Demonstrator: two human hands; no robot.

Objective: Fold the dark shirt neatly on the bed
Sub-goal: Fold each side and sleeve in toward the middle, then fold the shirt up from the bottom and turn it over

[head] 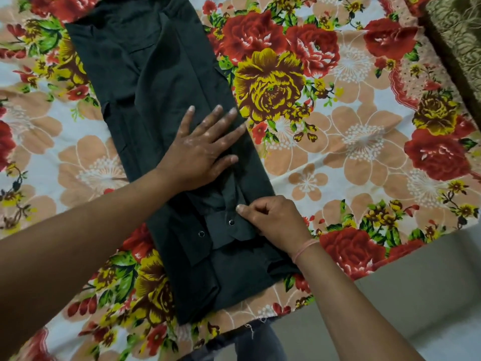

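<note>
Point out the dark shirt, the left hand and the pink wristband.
dark shirt [156, 63]: head view, on the flat upper panel.
left hand [200, 149]: head view, on the back of the hand.
pink wristband [303, 250]: head view, on the band across the right wrist.

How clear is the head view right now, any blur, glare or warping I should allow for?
Head view: soft, even light, no glare; the dark shirt shows few creases; wide-angle bending toward the edges; left forearm near the lens looks soft; both the left hand and the right hand are sharp.
</note>
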